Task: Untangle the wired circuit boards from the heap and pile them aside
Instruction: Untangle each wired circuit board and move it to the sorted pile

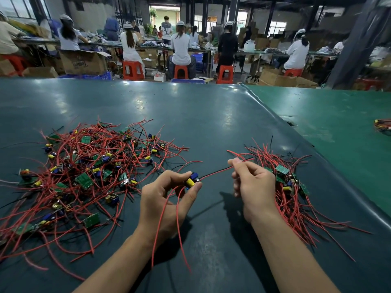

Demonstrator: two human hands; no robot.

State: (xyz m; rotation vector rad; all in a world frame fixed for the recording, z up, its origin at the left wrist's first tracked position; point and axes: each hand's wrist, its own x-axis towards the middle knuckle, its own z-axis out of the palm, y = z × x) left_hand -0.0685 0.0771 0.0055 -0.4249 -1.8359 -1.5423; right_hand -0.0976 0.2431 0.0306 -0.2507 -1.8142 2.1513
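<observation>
A tangled heap (pixel 84 172) of small green circuit boards with red and black wires spreads over the left of the dark green table (pixel 211 123). A smaller pile (pixel 289 187) of boards and wires lies at the right. My left hand (pixel 167 199) pinches one circuit board (pixel 192 180), blue and yellow parts showing, above the table between heap and pile. Two red wires hang down from it over my wrist. My right hand (pixel 254 185) pinches the red and black wires (pixel 215 172) that stretch from that board toward the right pile.
A lighter green mat (pixel 338 127) covers the right side past a raised seam, with another small bundle (pixel 383 126) at its far right edge. Beyond the table, several seated people work at benches among red stools and cardboard boxes.
</observation>
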